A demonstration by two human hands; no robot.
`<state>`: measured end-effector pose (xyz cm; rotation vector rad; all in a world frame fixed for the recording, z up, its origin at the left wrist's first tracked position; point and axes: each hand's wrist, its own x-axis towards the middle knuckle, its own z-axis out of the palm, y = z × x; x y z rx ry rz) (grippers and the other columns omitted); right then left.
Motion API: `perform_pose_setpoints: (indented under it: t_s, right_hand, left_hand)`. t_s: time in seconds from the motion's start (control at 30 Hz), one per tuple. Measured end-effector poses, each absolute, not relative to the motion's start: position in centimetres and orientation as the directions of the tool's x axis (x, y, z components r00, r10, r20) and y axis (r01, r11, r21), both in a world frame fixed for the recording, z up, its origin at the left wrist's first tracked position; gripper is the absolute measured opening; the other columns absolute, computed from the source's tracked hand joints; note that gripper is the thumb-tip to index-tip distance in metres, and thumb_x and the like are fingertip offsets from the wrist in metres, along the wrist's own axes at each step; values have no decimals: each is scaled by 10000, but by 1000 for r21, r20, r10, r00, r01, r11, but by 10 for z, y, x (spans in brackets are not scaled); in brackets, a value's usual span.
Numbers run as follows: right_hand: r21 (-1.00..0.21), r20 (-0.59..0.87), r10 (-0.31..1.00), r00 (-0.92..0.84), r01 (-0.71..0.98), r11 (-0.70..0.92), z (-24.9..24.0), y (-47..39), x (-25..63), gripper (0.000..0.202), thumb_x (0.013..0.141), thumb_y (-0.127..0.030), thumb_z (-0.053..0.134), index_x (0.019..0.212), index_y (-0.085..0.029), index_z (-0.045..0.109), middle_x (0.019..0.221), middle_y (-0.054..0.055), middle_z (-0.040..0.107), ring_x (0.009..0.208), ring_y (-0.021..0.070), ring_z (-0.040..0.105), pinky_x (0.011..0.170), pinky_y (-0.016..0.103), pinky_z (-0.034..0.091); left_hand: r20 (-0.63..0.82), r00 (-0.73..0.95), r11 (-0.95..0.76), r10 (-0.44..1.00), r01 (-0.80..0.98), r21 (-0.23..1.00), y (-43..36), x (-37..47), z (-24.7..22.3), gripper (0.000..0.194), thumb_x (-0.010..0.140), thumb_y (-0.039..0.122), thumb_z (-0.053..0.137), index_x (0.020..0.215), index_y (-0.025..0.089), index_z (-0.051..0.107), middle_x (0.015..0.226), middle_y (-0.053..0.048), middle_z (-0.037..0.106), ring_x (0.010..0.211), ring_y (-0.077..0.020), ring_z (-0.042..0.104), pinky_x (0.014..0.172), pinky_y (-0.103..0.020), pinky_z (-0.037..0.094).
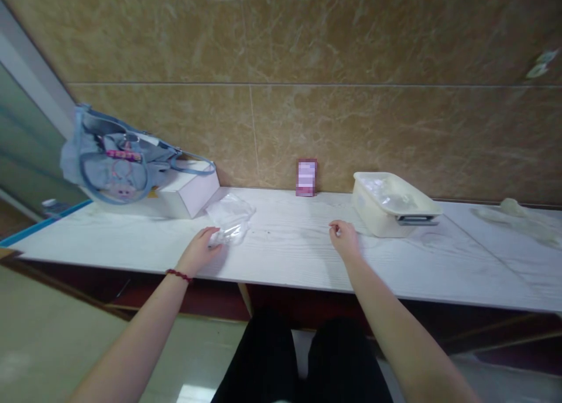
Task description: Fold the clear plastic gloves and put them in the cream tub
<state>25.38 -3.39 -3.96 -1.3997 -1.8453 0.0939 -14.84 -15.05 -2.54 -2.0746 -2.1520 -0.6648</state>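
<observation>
My left hand, with a dark red bracelet at the wrist, is at the near left edge of some clear plastic bags lying on the white tabletop. Its thumb and fingers are apart, and nothing shows between them. A little above the table, my right hand has its fingertips curled to the thumb in a pinch. Whatever may be in that pinch is too small to make out. Just right of this hand stands a cream plastic bin with a grey handle, holding clear plastic packets.
A light blue handbag rests on a white box at the left. A phone leans against the tiled wall at the back. Crumpled translucent plastic lies at the far right. Open shelving runs under the tabletop.
</observation>
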Motion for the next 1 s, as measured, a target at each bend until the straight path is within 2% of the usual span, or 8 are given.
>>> perform_pose_setpoints:
  t_s: [0.1,0.23,0.4,0.53,0.63,0.83,1.0]
  right_hand:
    - [-495,540,839,-66,782,380,-40,-35,253,177,701,-185,408,784,-202,563,708,31,596,737,175,527,768,306,378]
    - [-498,518,854,-52,794,350,-39,-35,252,189,700,-185,403,793,-212,567,700,26,596,745,173,524,754,297,379]
    - [-510,500,865,-32,797,324,-38,-35,253,189,710,-197,399,789,-217,571,698,28,595,743,178,522,745,298,383]
    - [-515,508,861,-34,789,335,-37,-36,253,184,708,-194,401,783,-211,568,686,28,590,734,173,520,734,288,387]
    - [-520,509,861,-27,787,332,-36,-36,252,179,711,-192,399,780,-212,562,679,26,583,729,176,515,728,285,390]
    - [-542,498,867,-21,772,331,-35,-36,253,176,713,-192,401,785,-209,560,675,20,583,727,174,508,739,279,389]
    - [-544,490,872,-17,775,320,-38,-33,253,177,709,-190,409,788,-209,566,680,21,585,728,169,511,736,274,387]
  left_hand:
    - [325,-83,10,942,975,220,-134,-146,-18,463,720,353,435,1120,125,481,1143,-93,531,1083,-185,460,957,-279,325]
    - [241,-219,174,945,965,194,-101,-136,-5,436,773,356,371,1119,132,514,1129,-93,559,1046,-195,497,915,-281,353]
    - [107,-236,225,966,969,105,-57,-114,3,480,775,412,353,1128,135,524,1132,-116,560,1045,-221,500,868,-284,369]
    - [48,-235,231,971,970,79,-32,-104,-3,497,725,456,408,1050,116,567,1073,-152,585,997,-240,528,816,-288,390]
    - [16,-250,248,968,966,67,-23,-100,-8,445,715,429,421,939,95,614,988,-170,617,936,-252,555,776,-304,405]
    - [55,-261,255,964,962,96,-25,-96,-8,364,757,320,358,827,131,661,933,-144,642,897,-234,569,775,-286,405]
    - [134,-278,250,951,949,189,-30,-99,-9,316,739,254,375,792,157,672,901,-114,656,863,-229,579,767,-283,403]
